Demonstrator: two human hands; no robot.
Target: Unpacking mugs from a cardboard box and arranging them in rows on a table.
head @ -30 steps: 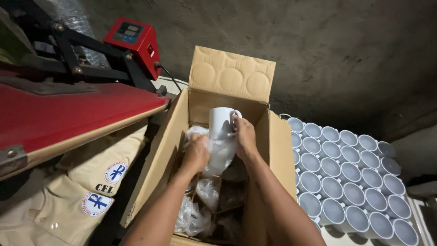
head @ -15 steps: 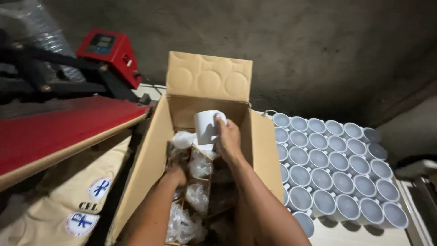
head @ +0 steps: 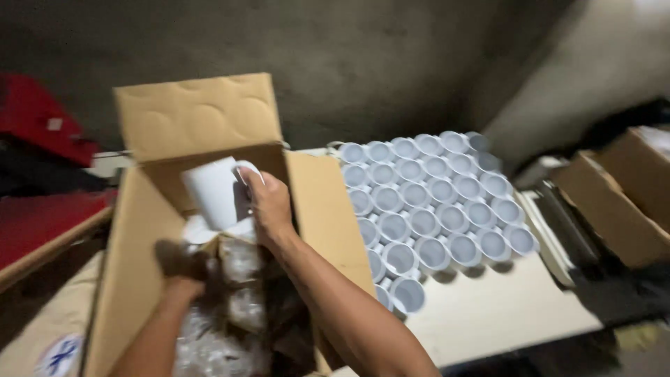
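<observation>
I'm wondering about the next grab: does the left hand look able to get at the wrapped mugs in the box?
Probably yes: the left hand is already down inside the open cardboard box, among the plastic-wrapped mugs; nothing covers them.

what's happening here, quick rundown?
A person is working over an open cardboard box. The right hand holds a white mug by its handle side, raised above the box opening. The left hand is down inside the box among plastic-wrapped items; its grip is blurred. To the right, many white mugs stand in tight rows, mouths up, on a white table. A second cardboard box sits at far right.
</observation>
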